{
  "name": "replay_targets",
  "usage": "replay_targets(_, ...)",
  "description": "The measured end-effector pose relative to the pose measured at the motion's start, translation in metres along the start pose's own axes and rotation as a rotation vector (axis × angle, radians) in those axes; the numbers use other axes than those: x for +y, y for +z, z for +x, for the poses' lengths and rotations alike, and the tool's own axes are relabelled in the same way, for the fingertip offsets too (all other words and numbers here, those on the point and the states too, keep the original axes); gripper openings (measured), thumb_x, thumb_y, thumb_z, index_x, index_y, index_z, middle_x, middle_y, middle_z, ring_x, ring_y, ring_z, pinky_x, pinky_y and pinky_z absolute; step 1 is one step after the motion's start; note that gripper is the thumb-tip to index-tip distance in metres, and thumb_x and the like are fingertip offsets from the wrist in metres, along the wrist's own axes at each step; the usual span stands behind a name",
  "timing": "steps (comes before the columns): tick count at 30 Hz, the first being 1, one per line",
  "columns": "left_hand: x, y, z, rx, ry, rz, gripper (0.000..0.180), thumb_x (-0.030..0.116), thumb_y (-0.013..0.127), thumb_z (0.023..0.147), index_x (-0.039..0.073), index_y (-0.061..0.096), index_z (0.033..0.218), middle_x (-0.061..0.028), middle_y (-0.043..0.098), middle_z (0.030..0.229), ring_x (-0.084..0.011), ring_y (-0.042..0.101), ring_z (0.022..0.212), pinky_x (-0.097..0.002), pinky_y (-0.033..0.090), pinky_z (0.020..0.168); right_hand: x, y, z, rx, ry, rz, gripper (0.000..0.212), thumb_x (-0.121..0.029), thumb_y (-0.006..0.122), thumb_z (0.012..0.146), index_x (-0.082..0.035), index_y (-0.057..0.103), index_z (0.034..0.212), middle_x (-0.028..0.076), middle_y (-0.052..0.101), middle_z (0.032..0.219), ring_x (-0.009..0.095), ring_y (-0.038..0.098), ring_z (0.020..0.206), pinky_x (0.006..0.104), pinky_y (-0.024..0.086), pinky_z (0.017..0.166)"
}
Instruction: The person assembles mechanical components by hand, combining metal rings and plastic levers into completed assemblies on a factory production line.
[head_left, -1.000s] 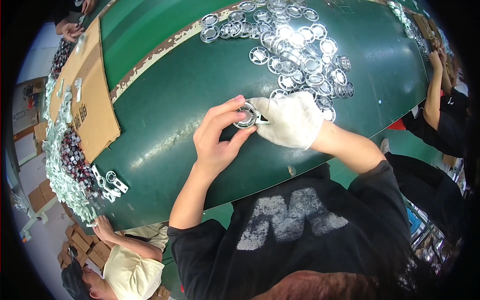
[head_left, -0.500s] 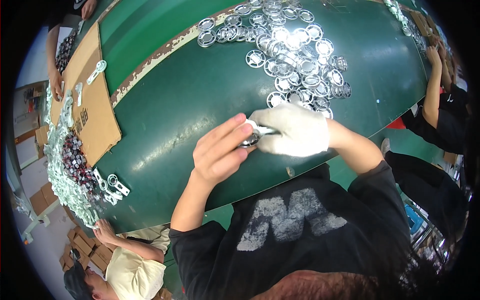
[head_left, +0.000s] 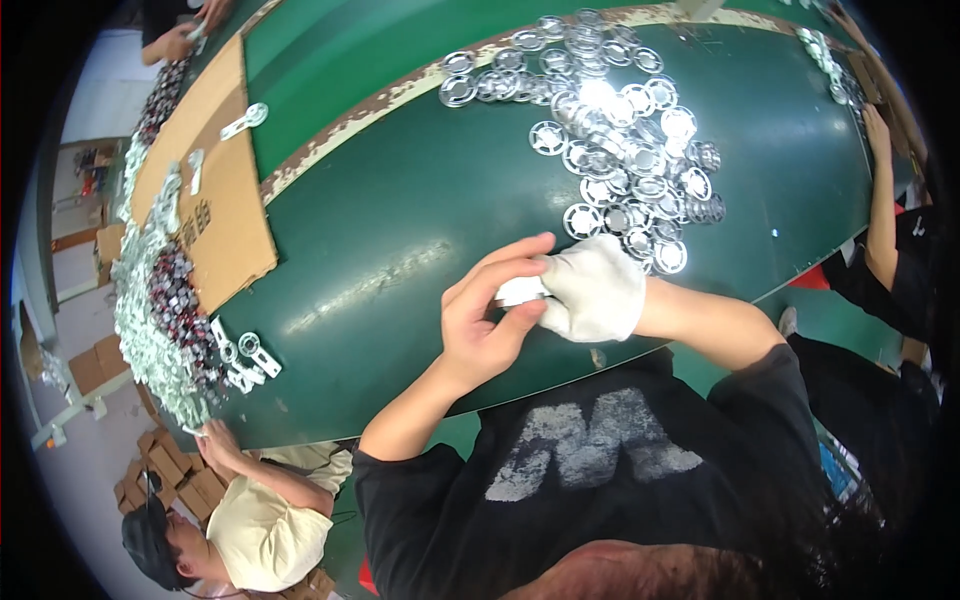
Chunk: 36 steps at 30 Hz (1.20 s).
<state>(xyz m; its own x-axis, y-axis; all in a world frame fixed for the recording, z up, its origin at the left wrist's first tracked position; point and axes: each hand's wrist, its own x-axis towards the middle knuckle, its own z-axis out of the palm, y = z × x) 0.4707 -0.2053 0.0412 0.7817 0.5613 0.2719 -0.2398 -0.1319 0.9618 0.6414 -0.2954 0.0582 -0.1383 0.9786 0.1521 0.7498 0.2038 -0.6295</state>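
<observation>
My bare left hand [head_left: 490, 310] is curled round a small shiny round part [head_left: 522, 291], its thumb below and fingers above. A pale, bright face of the part shows between them. My right hand [head_left: 595, 290], in a white glove, is closed against the part's right side, and its fingertips are partly hidden. Both hands meet just above the green table [head_left: 370, 300], near its front edge. Right beyond the glove lies a heap of chrome spoked discs [head_left: 645, 157], some overlapping, some lying singly.
At left, a cardboard sheet [head_left: 232, 170] carries a few pale long-handled parts [head_left: 245, 120]. Beside it are heaps of pale parts [head_left: 150, 350] and small dark-red pieces [head_left: 172, 285]. A person in a cream shirt [head_left: 265, 530] sits lower left; other people work at the far left and right.
The view has shifted, so the table and heap sit further right and lower. In my hands the part has turned from a dark chrome edge to a pale face.
</observation>
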Motion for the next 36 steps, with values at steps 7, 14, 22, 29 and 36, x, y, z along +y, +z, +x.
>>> replay_targets(7,0.0,-0.001,0.011,0.018,0.079,-0.001,0.029,0.009,0.079,0.087,-0.003,0.069,0.111,-0.0184,0.07,0.122,-0.0325,0.068,0.116,-0.0402,0.055,0.1,0.001,0.007,-0.002,0.104,-0.051,-0.055,0.027,-0.031,0.064,0.09,-0.008,0.062,0.103,0.01,0.063,0.06,0.032,0.066,0.054,0.0434,0.051,0.047)
replay_targets(14,0.012,-0.043,0.057,-0.388,-0.102,0.023,0.033,0.02,0.081,0.086,-0.001,0.075,0.111,-0.0178,0.073,0.119,-0.0282,0.072,0.11,-0.0373,0.056,0.096,-0.004,-0.009,0.005,-0.126,0.252,0.317,0.037,-0.041,0.065,0.092,-0.009,0.065,0.113,0.014,0.07,0.083,0.036,0.071,0.076,0.0443,0.058,0.069)
replay_targets(22,-0.049,-0.168,0.165,0.291,-0.324,-0.29,0.035,0.035,0.058,0.105,0.005,0.071,0.117,-0.0016,0.07,0.105,-0.0106,0.059,0.091,-0.0286,0.046,0.077,-0.022,-0.026,0.011,-0.188,0.405,0.519,0.074,-0.027,0.072,0.088,-0.001,0.04,0.15,0.005,0.072,0.089,0.02,0.072,0.077,0.0307,0.057,0.075)
replay_targets(29,-0.109,-0.238,0.23,0.819,-0.379,0.124,0.035,0.026,0.066,0.099,0.001,0.066,0.123,-0.0099,0.065,0.116,-0.0197,0.067,0.092,-0.0348,0.057,0.081,-0.011,-0.011,0.014,-0.266,0.351,0.301,0.064,-0.033,0.063,0.095,-0.004,0.043,0.148,0.002,0.072,0.088,0.024,0.072,0.08,0.0366,0.058,0.073)
replay_targets(36,-0.1,-0.308,0.19,0.482,-0.283,1.718,0.041,0.028,0.066,0.089,0.017,0.063,0.129,-0.0076,0.062,0.132,-0.0332,0.059,0.121,-0.0522,0.044,0.103,-0.009,-0.012,0.012,-0.332,0.332,0.249,0.058,-0.035,0.058,0.098,-0.007,0.045,0.146,0.007,0.073,0.096,0.031,0.072,0.088,0.0429,0.058,0.075)
